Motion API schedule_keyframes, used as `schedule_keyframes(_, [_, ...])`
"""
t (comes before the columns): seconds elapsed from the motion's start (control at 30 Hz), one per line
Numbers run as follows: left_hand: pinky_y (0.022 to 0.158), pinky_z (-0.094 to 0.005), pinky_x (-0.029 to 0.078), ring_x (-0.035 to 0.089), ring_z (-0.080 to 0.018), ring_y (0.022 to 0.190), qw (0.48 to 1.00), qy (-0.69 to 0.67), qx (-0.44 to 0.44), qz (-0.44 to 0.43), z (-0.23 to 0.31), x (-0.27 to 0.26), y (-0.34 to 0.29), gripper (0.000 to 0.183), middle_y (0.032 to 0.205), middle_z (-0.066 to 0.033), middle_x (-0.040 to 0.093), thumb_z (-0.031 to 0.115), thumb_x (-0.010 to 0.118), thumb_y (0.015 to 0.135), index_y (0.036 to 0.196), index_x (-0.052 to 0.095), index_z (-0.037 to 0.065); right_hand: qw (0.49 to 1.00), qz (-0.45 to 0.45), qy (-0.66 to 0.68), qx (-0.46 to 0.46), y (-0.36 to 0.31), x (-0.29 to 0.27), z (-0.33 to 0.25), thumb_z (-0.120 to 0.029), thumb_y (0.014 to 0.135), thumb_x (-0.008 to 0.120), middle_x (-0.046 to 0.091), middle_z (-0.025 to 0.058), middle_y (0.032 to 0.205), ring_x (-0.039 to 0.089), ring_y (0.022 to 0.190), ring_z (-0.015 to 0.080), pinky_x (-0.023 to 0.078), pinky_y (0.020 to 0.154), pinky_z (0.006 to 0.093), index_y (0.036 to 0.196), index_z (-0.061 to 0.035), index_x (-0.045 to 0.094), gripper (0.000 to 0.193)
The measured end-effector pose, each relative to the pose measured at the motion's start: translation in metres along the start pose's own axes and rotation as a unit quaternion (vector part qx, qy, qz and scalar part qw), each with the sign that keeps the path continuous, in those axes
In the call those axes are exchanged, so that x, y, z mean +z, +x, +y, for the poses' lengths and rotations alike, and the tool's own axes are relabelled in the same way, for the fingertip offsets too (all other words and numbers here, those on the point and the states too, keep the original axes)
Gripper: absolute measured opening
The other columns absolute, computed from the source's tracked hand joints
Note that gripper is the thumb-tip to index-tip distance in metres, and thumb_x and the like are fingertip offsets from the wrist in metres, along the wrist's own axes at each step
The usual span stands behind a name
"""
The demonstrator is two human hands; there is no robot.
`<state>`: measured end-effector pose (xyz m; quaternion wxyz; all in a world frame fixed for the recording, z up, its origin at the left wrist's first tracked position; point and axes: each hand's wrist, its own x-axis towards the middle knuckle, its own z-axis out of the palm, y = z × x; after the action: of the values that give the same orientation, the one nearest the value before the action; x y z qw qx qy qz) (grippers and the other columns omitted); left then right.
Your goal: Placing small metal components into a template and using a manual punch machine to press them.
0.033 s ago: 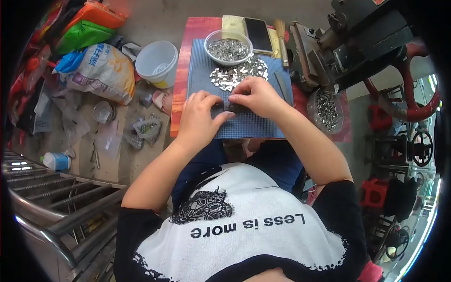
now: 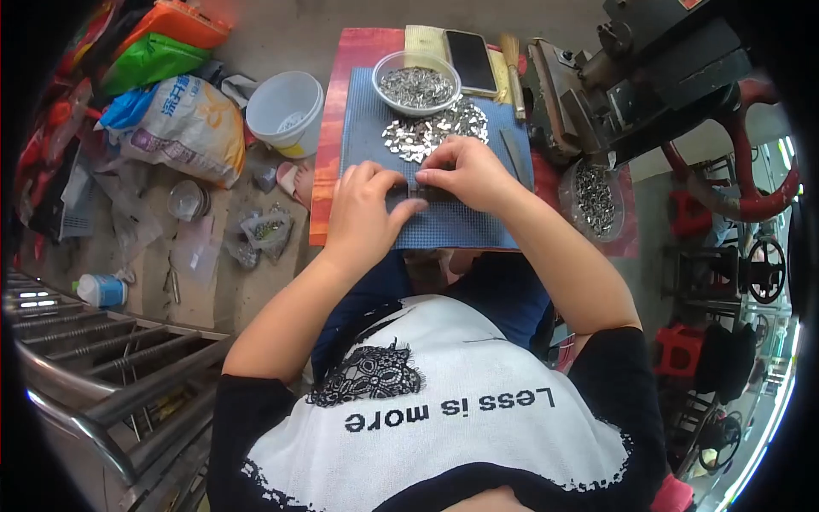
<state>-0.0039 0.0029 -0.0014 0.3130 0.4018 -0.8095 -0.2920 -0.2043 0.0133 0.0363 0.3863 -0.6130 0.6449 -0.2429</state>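
My left hand (image 2: pixel 363 205) rests on the blue ribbed mat (image 2: pixel 358 119), its thumb stretched out and apart from the bent fingers. Just to its right, my right hand (image 2: pixel 469 175) pinches with thumb and forefinger; what lies between the tips is too small to make out. A small dark piece (image 2: pixel 415 190) shows on the mat in the gap between both hands. Beyond the fingers spreads a heap of small shiny metal pieces (image 2: pixel 418 141). A clear round bowl (image 2: pixel 378 96) full of similar pieces stands behind the heap.
A phone (image 2: pixel 470 61), a brush (image 2: pixel 512 68) and a flat metal strip (image 2: pixel 514 154) lie around the mat. To the right are a black machine (image 2: pixel 657 85) and a tub of metal pieces (image 2: pixel 595 200). A white bucket (image 2: pixel 281 107) and sacks (image 2: pixel 183 128) stand left.
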Motion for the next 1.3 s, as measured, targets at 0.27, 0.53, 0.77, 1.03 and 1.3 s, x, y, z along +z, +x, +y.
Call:
schedule_keyframes(0.27, [0.093, -0.0414, 0.039, 0.053, -0.0269, 0.106, 0.997, 0.048, -0.008, 0.058, -0.005, 0.011, -0.005, 0.024, 0.104, -0.0071, 0.060, 0.025, 0.082, 0.076, 0.089, 0.072, 0.008, 0.991, 0.040, -0.096, -0.081, 0.007, 0.014, 0.009, -0.027, 0.077, 0.082, 0.069, 0.0138, 0.083, 0.066, 0.080, 0.0267, 0.053, 0.073, 0.0389, 0.089, -0.0082, 0.080, 0.022])
schedule_keyframes(0.53, [0.095, -0.0412, 0.037, 0.052, -0.0262, 0.111, 0.998, 0.043, -0.023, 0.047, -0.005, 0.012, -0.005, 0.025, 0.109, -0.0066, 0.059, 0.025, 0.082, 0.076, 0.090, 0.072, 0.007, 0.990, 0.024, -0.125, -0.055, 0.005, 0.010, 0.003, -0.021, 0.078, 0.083, 0.062, 0.0091, 0.086, 0.061, 0.082, 0.0218, 0.050, 0.075, 0.0345, 0.091, -0.0056, 0.078, 0.021])
schedule_keyframes(0.77, [0.092, -0.0412, 0.036, 0.053, -0.0249, 0.109, 0.997, 0.048, -0.008, 0.056, -0.004, 0.012, -0.004, 0.025, 0.107, -0.0050, 0.060, 0.025, 0.082, 0.075, 0.088, 0.071, 0.007, 0.991, -0.003, -0.105, -0.086, -0.001, -0.005, 0.012, -0.022, 0.080, 0.079, 0.068, 0.0149, 0.088, 0.063, 0.085, 0.0287, 0.051, 0.082, 0.0385, 0.091, -0.0046, 0.078, 0.020])
schedule_keyframes(1.03, [0.091, -0.0399, 0.038, 0.054, -0.0246, 0.108, 0.996, 0.062, -0.002, 0.060, -0.004, 0.013, -0.005, 0.026, 0.106, -0.0022, 0.062, 0.026, 0.084, 0.073, 0.088, 0.071, 0.009, 0.990, -0.010, -0.104, -0.093, -0.007, -0.011, 0.016, -0.024, 0.082, 0.078, 0.067, 0.0143, 0.088, 0.062, 0.088, 0.0265, 0.050, 0.080, 0.0385, 0.093, -0.0055, 0.079, 0.021])
schedule_keyframes(1.3, [0.090, -0.0408, 0.036, 0.054, -0.0243, 0.108, 0.996, 0.055, 0.009, 0.063, -0.005, 0.012, -0.005, 0.025, 0.107, -0.0041, 0.061, 0.027, 0.083, 0.075, 0.088, 0.071, 0.009, 0.983, 0.018, -0.168, -0.072, -0.009, -0.005, 0.013, -0.025, 0.081, 0.081, 0.062, 0.0092, 0.093, 0.058, 0.095, 0.0249, 0.048, 0.085, 0.0351, 0.089, -0.0072, 0.076, 0.020])
